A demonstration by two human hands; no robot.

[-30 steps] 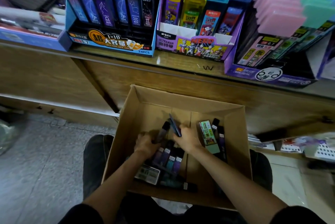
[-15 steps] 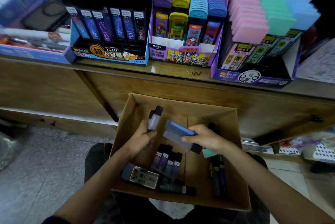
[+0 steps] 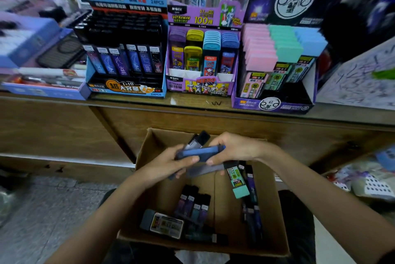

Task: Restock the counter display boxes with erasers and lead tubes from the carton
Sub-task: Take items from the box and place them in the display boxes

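Blue flat eraser | mid-frame, now raised above brown cardboard carton, no longer down inside | left hand grips black-capped lead tubes; right hand pinches eraser | likely bound for purple display box, right of centre

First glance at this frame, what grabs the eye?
The left hand and right hand grip one blue pack over the open carton at centre. On the counter behind stand bright display boxes: a blue box left, a purple box middle, pastel erasers right.
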